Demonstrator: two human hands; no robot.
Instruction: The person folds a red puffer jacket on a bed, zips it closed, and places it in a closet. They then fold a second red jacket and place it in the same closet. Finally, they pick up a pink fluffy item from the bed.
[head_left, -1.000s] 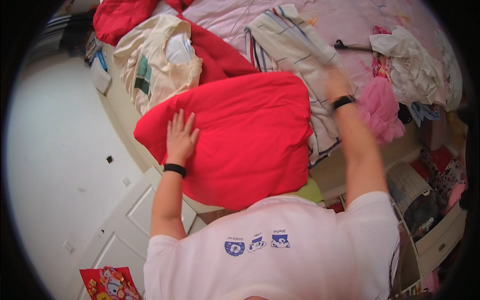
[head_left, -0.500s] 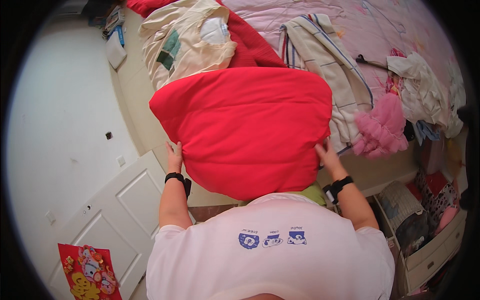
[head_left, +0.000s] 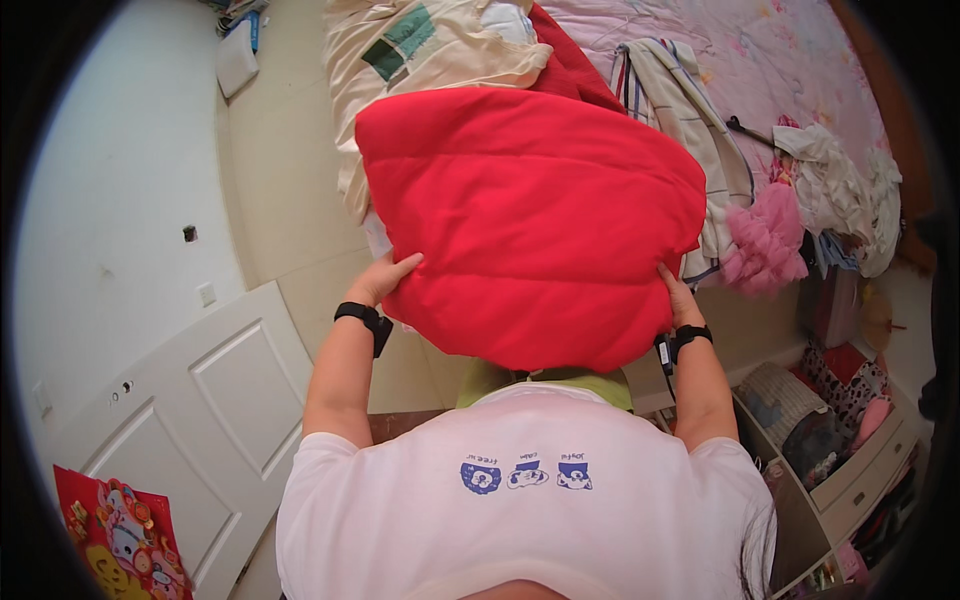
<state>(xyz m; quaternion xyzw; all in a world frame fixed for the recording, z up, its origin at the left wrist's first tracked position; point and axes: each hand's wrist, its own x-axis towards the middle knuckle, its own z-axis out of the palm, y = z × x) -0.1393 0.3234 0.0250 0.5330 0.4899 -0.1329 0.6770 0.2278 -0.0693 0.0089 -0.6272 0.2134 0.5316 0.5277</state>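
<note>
A big red padded bundle point(head_left: 530, 220), smooth and stitched across in wide rows like a folded quilt or puffy jacket, is held out in front of my body. My left hand point(head_left: 385, 279) grips its left edge, thumb on top and the fingers hidden beneath. At the right edge my right hand point(head_left: 681, 298) has hold in the same way, its thumb showing on the red cloth. Just beyond the bundle, a cream garment point(head_left: 460, 60) with green patches lies on the bed beside a darker red cloth point(head_left: 575, 65).
The pink bed point(head_left: 640, 20) spreads across the far side. On it lie a striped beige towel point(head_left: 685, 110), a pink frilly tulle piece point(head_left: 765, 240) and crumpled white clothes point(head_left: 835, 185). A white door point(head_left: 230, 400) stands at left, and an open drawer unit point(head_left: 860, 480) at lower right.
The bundle has shifted right and a little away in the view, and has tilted. My left hand has gone from resting against its side to gripping the edge with the thumb on top.
</note>
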